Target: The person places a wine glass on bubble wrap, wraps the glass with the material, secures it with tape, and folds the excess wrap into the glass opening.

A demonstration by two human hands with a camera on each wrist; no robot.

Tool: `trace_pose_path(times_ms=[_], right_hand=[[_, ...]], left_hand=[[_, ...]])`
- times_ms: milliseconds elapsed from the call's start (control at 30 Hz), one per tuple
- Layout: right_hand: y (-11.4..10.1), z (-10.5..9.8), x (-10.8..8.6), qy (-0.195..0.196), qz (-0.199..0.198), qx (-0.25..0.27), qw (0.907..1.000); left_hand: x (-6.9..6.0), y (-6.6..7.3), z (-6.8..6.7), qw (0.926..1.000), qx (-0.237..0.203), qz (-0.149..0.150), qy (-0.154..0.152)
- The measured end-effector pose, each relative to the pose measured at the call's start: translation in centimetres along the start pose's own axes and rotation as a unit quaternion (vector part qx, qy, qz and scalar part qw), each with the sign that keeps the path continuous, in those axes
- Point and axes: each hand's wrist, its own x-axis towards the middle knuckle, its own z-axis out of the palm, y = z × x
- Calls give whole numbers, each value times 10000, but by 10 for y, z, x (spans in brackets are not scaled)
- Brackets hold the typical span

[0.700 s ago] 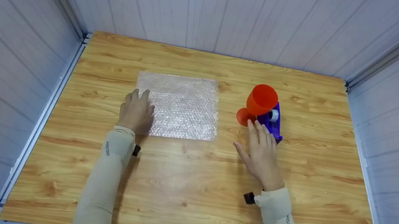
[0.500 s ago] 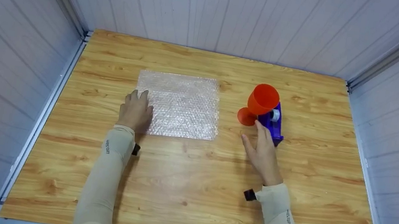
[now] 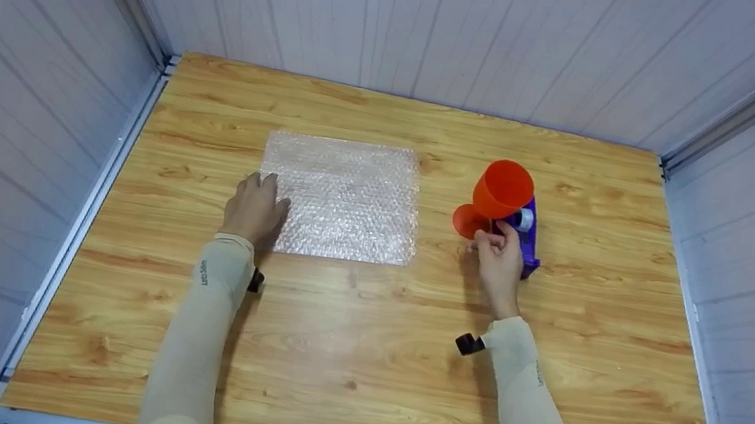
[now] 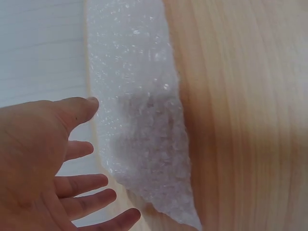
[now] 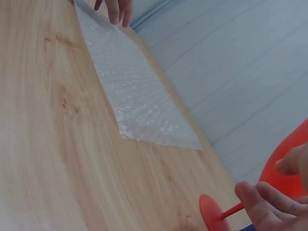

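A rectangular, yellow-brown wood-grain table (image 3: 346,339) is carrying a square sheet of clear bubble wrap (image 3: 350,201), lying spread out near the middle. To its right, an orange-red stemmed goblet (image 3: 500,195) is standing upright beside a partly hidden purple object (image 3: 528,246), probably a tape dispenser.

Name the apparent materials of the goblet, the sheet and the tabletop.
Goblet: probably plastic, smooth and evenly orange-red. Sheet: clear plastic bubble wrap, glossy, with rows of small shining bubbles. Tabletop: wood or wood-look laminate, slightly glossy; grain shows and light reflects softly.
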Motion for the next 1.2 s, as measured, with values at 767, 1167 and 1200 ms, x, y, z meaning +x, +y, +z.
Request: trace_pose_path(times_ms=[767,1167,1200], right_hand=[[22,27,48,475,766,1280,9877],[2,28,39,257,762,1116,9905],[0,28,38,227,670,1097,9914]], left_hand=[[0,-2,4,9994,288,-168,-114],[-1,-2,5,9993,309,-170,-132],[-1,-2,4,9993,306,-172,-135]])
